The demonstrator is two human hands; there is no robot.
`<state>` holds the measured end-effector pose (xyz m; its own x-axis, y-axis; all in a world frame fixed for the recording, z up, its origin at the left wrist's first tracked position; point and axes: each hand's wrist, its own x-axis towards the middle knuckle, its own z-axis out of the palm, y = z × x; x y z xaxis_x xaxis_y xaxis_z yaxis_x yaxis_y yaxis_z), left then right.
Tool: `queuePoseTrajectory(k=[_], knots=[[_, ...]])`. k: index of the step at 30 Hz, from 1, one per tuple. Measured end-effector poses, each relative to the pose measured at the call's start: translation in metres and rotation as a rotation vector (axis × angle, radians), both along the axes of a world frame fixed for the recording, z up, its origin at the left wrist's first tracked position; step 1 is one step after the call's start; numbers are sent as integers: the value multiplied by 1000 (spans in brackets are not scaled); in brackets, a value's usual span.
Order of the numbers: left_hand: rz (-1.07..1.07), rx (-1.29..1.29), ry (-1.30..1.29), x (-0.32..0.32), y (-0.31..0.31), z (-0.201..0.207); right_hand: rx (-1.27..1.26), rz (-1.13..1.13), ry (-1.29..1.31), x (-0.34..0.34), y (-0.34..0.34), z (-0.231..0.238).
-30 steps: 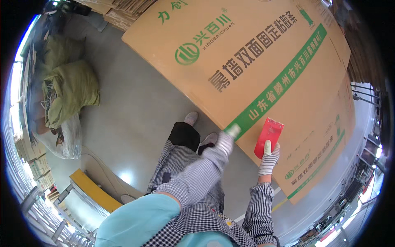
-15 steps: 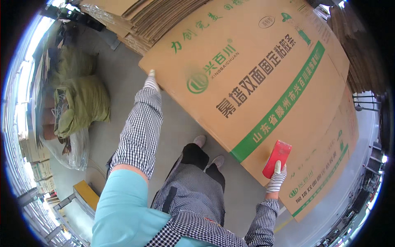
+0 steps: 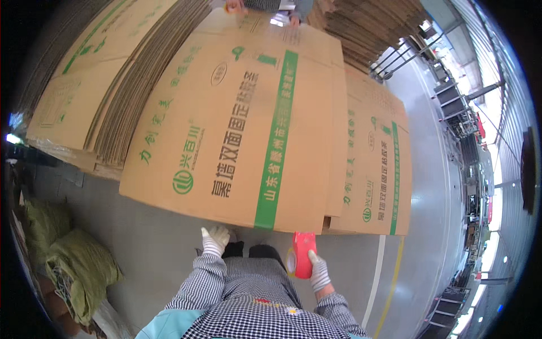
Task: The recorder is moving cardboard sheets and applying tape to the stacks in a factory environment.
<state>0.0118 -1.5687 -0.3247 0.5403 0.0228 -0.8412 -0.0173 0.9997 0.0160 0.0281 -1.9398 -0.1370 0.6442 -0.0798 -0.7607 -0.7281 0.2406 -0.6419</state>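
Observation:
In front of me lies a large flat cardboard carton [image 3: 305, 141] with green and dark printing. My right hand [image 3: 319, 271], in a striped glove, is closed round a red tape dispenser [image 3: 305, 257]. A roll of tape shows at the dispenser's left side, and its top end is at the carton's near edge. My left hand [image 3: 215, 241], also gloved, is just below that near edge, its fingers apart and nothing in them. At the far edge, another person's hands [image 3: 294, 21] are at the carton.
Stacked flattened cartons [image 3: 90, 68] stand at the left, with more stacked cardboard [image 3: 367, 34] at the far right. Another printed carton panel [image 3: 367, 169] lies to the right. Green woven sacks [image 3: 84, 265] rest on the floor at lower left. Floor lines [image 3: 389, 282] run along the right.
My left hand has left the carton's left corner and come back toward my body. The view has turned right, and the dispenser is now at the carton's near edge instead of over its face.

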Motion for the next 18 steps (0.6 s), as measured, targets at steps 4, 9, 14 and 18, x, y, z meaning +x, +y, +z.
queuePoseTrajectory(k=[4, 9, 14, 18], knots=[[-191, 196, -66, 19, 11, 18, 69, -61, -16, -18, 5, 26], [60, -21, -168, 55, 66, 32, 79, -143, -138, -23, -4, 44], [-39, 112, -521, 68, 85, 48, 67, -130, -166, -50, -34, 44], [-26, 409, -39, 58, 93, 80, 36, -241, -133, -73, -50, 73]])
